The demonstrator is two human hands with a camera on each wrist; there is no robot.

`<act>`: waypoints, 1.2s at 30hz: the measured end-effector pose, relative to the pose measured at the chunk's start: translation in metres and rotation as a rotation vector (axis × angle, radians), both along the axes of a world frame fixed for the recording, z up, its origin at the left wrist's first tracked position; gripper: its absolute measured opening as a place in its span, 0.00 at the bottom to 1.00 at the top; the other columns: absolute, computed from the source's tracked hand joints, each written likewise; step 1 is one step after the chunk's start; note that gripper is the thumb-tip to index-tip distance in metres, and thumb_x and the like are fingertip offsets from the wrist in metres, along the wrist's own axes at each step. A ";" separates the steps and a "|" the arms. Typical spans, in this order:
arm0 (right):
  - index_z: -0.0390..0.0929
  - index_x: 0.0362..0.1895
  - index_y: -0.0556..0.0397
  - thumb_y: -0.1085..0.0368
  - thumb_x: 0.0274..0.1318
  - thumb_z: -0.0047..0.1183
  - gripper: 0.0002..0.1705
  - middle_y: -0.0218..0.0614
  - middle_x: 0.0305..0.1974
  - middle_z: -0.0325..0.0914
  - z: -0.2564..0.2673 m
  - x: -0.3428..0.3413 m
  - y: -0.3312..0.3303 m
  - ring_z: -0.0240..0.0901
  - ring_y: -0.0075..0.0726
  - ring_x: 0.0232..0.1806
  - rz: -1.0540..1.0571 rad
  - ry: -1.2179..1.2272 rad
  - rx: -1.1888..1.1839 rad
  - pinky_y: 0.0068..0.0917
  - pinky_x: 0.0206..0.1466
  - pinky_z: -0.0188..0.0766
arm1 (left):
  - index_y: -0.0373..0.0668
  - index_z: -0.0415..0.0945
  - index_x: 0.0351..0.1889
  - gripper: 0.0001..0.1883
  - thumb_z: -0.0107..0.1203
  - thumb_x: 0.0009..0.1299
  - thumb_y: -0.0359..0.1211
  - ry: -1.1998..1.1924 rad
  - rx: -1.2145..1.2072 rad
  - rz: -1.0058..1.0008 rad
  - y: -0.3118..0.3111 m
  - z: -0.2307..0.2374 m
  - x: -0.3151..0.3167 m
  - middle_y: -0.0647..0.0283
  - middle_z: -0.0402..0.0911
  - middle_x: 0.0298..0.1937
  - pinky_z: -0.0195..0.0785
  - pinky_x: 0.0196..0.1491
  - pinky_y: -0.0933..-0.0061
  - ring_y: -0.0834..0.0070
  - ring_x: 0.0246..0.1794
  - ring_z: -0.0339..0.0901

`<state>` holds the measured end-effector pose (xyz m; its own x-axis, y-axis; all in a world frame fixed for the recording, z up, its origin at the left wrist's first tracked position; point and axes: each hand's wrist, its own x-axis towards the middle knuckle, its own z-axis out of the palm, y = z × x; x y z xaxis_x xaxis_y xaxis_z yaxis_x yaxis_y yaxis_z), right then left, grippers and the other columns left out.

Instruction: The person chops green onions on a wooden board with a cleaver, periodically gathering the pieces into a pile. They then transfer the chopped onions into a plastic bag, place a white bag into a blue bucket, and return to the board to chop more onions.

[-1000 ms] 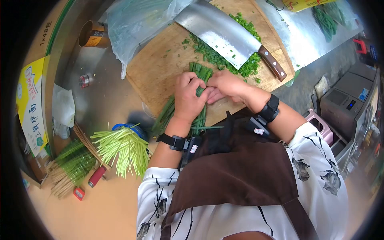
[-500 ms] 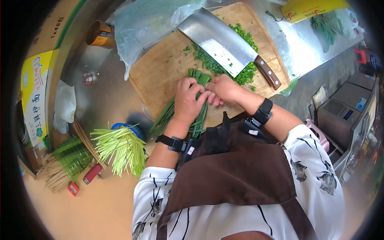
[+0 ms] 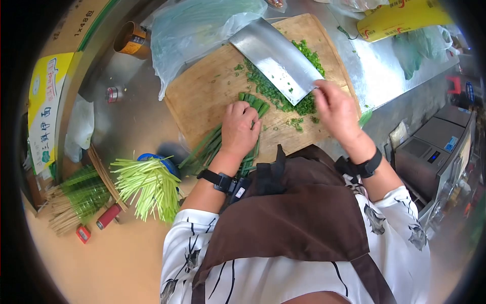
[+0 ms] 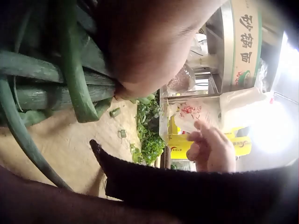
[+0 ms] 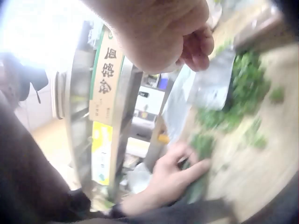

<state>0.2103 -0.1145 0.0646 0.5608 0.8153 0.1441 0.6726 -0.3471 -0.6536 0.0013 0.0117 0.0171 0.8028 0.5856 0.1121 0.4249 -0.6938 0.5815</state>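
Observation:
My left hand (image 3: 239, 129) grips a bundle of scallion greens (image 3: 258, 104) near the front edge of the wooden cutting board (image 3: 195, 96). In the left wrist view, long scallion leaves (image 4: 51, 95) trail from the palm. A cleaver (image 3: 276, 58) lies across chopped scallions (image 3: 310, 53), its wooden handle (image 5: 261, 23) toward the right. Above that handle hovers my right hand (image 3: 338, 114), fingers loosely bent and holding nothing; it hides the handle in the head view. The right wrist view is blurred.
A translucent plastic bag (image 3: 202, 38) overlaps the board's far left corner. Left stand a brown can (image 3: 132, 40), a small jar (image 3: 112, 94) and pale green stalks (image 3: 147, 185). A yellow package (image 3: 400, 20) lies at the back right.
My right hand has left the scallions and moved right to the cleaver's handle. My left hand keeps its grip on the bundle. The cleaver stays on the board.

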 end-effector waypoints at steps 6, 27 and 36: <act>0.70 0.53 0.56 0.63 0.49 0.61 0.26 0.49 0.38 0.76 -0.040 0.035 -0.033 0.75 0.57 0.38 0.086 -0.211 -0.302 0.44 0.45 0.72 | 0.43 0.71 0.26 0.08 0.61 0.54 0.27 -0.008 0.035 0.004 0.001 -0.001 0.001 0.58 0.71 0.39 0.64 0.46 0.58 0.56 0.43 0.68; 0.75 0.51 0.53 0.67 0.59 0.50 0.15 0.47 0.29 0.78 0.052 0.002 -0.005 0.79 0.38 0.27 0.307 0.398 -0.523 0.36 0.32 0.73 | 0.45 0.71 0.25 0.07 0.60 0.54 0.29 0.066 0.022 -0.017 0.007 0.002 0.003 0.60 0.71 0.37 0.63 0.45 0.57 0.57 0.43 0.68; 0.73 0.49 0.56 0.67 0.57 0.50 0.16 0.48 0.28 0.77 0.069 -0.028 -0.014 0.76 0.56 0.32 0.558 -0.003 -0.465 0.46 0.36 0.74 | 0.43 0.75 0.22 0.04 0.59 0.52 0.30 0.106 0.050 -0.032 0.008 -0.009 0.002 0.61 0.75 0.39 0.66 0.46 0.57 0.59 0.49 0.70</act>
<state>0.1820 -0.1280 0.1334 0.0435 0.9571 -0.2865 0.8321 -0.1934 -0.5198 0.0033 0.0192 0.0077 0.8300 0.5552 0.0536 0.4594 -0.7350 0.4988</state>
